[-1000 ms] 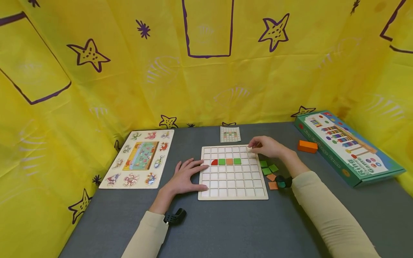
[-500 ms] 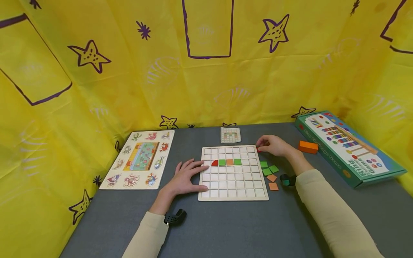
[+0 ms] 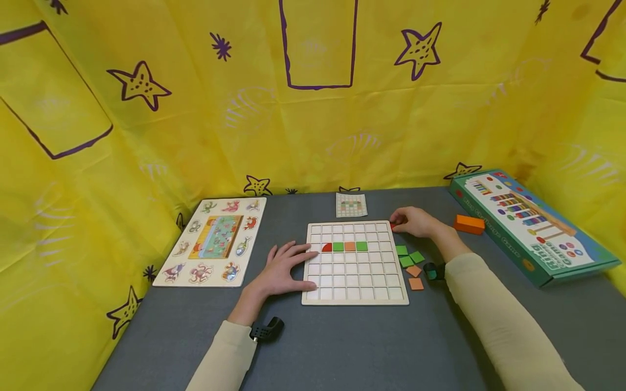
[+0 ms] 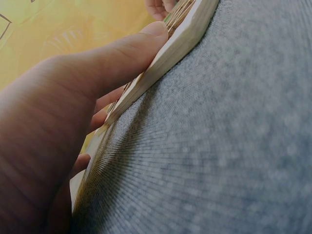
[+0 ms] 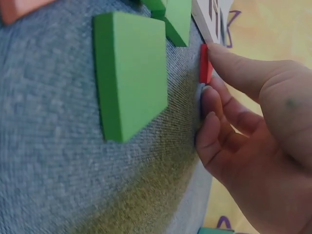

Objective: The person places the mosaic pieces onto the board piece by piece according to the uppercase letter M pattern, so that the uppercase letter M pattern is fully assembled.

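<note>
A wooden grid board [image 3: 355, 300] lies on the table. In one of its rows sit a red quarter-round tile [image 3: 327, 247], a green tile [image 3: 338, 246], an orange tile [image 3: 349, 246] and another green tile [image 3: 361, 246]. My left hand [image 3: 280, 273] rests on the board's left edge with fingers spread; the left wrist view shows its thumb [image 4: 131, 51] on the rim. Just outside the top right corner, my right hand [image 3: 415, 221] pinches a red tile [image 5: 204, 63] between thumb and fingers. Most of that tile's face is hidden.
Loose green tiles [image 3: 406, 262] and orange tiles [image 3: 416, 284] lie right of the board. A pattern card [image 3: 351, 205] is behind it. An animal puzzle board [image 3: 210, 239] lies left; an orange block [image 3: 469, 224] and a green game box [image 3: 533, 228] stand right.
My right hand has shifted right from over the board's top right corner to just outside it, where the red tile shows in its fingers. My left hand has stayed put.
</note>
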The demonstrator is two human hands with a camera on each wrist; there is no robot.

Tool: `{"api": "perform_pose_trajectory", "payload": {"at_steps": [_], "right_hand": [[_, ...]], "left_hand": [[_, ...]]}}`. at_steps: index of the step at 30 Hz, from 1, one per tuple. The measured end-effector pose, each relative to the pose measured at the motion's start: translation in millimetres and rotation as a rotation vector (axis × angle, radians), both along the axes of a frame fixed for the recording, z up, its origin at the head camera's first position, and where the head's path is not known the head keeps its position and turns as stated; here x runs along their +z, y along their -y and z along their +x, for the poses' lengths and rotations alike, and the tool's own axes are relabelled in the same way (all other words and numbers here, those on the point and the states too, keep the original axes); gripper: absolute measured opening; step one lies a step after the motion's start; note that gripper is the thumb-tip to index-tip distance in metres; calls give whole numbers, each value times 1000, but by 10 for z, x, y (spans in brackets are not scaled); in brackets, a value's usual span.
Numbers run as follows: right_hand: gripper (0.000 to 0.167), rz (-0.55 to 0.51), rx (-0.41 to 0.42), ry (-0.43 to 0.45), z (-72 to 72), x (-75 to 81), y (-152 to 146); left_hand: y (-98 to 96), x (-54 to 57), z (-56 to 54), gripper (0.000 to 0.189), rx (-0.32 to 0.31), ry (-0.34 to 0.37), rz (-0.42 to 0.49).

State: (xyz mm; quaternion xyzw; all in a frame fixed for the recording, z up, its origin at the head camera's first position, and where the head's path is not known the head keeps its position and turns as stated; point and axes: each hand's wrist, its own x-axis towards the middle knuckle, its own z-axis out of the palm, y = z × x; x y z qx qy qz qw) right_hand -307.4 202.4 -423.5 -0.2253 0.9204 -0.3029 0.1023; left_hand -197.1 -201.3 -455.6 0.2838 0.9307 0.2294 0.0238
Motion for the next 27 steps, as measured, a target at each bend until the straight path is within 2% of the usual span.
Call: {"api": "perform_pose_trajectory", "payload": {"at_steps": [9, 21, 27], "right_hand": [[16, -19, -2, -36, 37, -8, -24], [12, -42, 5, 50, 74, 73, -81], [13, -67, 41, 65, 108, 78, -42]], "left_hand": [[-24, 22, -2, 78, 2, -15, -2], [-9, 18, 13, 79, 4, -9, 1], [-8, 15, 12, 79, 6, -8, 5]]}}
